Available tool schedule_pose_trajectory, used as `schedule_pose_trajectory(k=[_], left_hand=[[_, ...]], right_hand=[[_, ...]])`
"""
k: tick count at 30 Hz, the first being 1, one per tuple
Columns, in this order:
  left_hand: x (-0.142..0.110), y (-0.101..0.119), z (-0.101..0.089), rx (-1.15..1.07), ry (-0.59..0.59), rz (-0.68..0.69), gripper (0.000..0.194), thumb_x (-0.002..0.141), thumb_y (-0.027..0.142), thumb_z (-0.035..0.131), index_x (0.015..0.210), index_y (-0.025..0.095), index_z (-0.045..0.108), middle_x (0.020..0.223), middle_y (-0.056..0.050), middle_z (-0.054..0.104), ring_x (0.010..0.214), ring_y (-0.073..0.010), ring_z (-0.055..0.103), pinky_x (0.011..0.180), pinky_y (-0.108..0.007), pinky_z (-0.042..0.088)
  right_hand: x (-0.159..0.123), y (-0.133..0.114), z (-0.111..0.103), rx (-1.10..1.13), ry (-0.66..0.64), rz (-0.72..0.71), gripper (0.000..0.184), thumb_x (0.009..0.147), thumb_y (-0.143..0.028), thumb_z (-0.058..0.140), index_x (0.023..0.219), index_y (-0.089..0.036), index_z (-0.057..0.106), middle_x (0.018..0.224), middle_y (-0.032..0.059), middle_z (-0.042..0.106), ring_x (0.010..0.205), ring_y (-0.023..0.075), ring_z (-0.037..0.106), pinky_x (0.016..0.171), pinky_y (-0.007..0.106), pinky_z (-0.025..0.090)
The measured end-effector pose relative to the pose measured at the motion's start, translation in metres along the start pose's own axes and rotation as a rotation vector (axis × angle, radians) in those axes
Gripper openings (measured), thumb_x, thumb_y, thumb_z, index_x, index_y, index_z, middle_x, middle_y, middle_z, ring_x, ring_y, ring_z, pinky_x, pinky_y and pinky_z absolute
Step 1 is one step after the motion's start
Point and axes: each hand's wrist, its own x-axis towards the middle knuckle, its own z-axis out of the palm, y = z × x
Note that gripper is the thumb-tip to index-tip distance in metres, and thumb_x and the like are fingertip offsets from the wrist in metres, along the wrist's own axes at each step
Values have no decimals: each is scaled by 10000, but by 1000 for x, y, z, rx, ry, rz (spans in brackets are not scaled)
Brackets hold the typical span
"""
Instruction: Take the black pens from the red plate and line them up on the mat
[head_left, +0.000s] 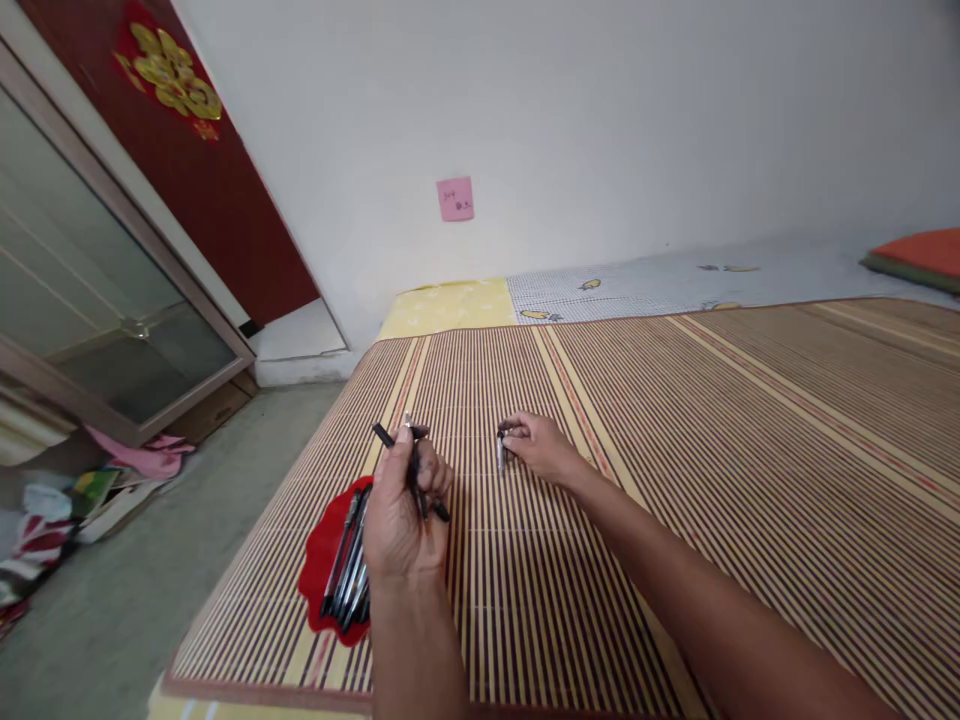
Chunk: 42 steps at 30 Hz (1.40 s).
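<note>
My left hand (397,515) is closed around black pen pieces (383,435). Their ends stick out above the thumb and below the fingers, and a silver tip shows near the thumb. To its right, my right hand (536,443) pinches a small silver and dark piece (500,455), perhaps part of a pen, just over the mat. Beside my left wrist lies a red scalloped tray (319,555) with several dark and clear pens (346,560) side by side in it. My left hand and wrist hide part of the tray's right side.
A striped bamboo mat (637,520) covers the bed. Patterned cloth (450,307) runs along its far edge by the wall, where a pink note (455,199) is stuck. Orange folded fabric (919,255) sits at far right. Left are floor (247,480) and a glass-panelled door (97,260).
</note>
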Motion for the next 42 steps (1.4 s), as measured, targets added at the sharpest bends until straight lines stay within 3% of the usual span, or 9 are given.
schedule_pose_trajectory(k=[4,9,13,16,21,25,28,35,42], left_hand=[[2,-1,-3,-25,9,-10,189,889,238,693,803,165,541,507,80,410,426,-56,271,431,-207,234],[5,-7,-5,-47,-1,-43,230,887,291,708,789,159,547,509,76,420,433,-52,284,432,-195,237],[5,-9,-6,-68,-4,-46,246,868,307,733,801,167,542,509,77,431,434,-53,287,438,-193,242],[5,-8,-6,-79,15,-45,249,848,289,753,813,169,538,525,77,445,441,-52,293,447,-191,256],[5,-9,-4,-74,14,-41,247,856,267,734,785,179,513,512,78,435,438,-58,294,444,-193,258],[5,-10,-2,-54,2,-46,240,884,264,701,769,176,510,507,79,426,430,-55,279,442,-194,261],[5,-9,-3,-70,-7,-53,241,881,262,705,772,179,506,517,78,436,430,-53,282,442,-189,256],[4,-8,-4,-61,4,-64,277,893,300,699,749,185,492,530,78,421,433,-51,300,443,-188,264],[4,-8,-6,-62,-13,-63,237,897,288,692,772,177,525,527,77,423,431,-53,293,441,-187,260]], right_hand=[[32,7,25,-128,34,39,212,882,-91,587,1077,-119,666,943,100,729,805,174,680,716,288,525],[41,20,32,-278,82,7,169,879,-115,589,1007,-140,697,1045,119,718,980,226,674,861,337,504],[32,27,26,-343,76,-63,337,886,-88,516,1169,-169,680,1259,130,656,1174,240,614,957,349,475],[25,33,20,-374,7,-114,486,826,-86,564,1301,-172,623,1350,134,596,1167,250,608,934,353,491],[24,37,20,-444,-95,-212,604,789,-238,682,1377,-167,562,1348,150,560,1099,257,612,928,390,500],[27,32,23,-461,-117,-230,588,789,-171,662,1368,-153,563,1315,150,576,1177,271,575,969,409,480],[23,27,21,-343,-125,-219,572,768,-137,678,1334,-151,590,1292,153,589,1124,258,600,947,414,498],[-6,19,6,452,-254,-163,700,744,-282,805,1386,-228,531,1204,99,663,1144,223,626,946,392,530],[-34,6,-4,620,-296,-207,677,753,-258,812,1375,-249,544,1201,94,683,1172,231,639,1001,410,511]])
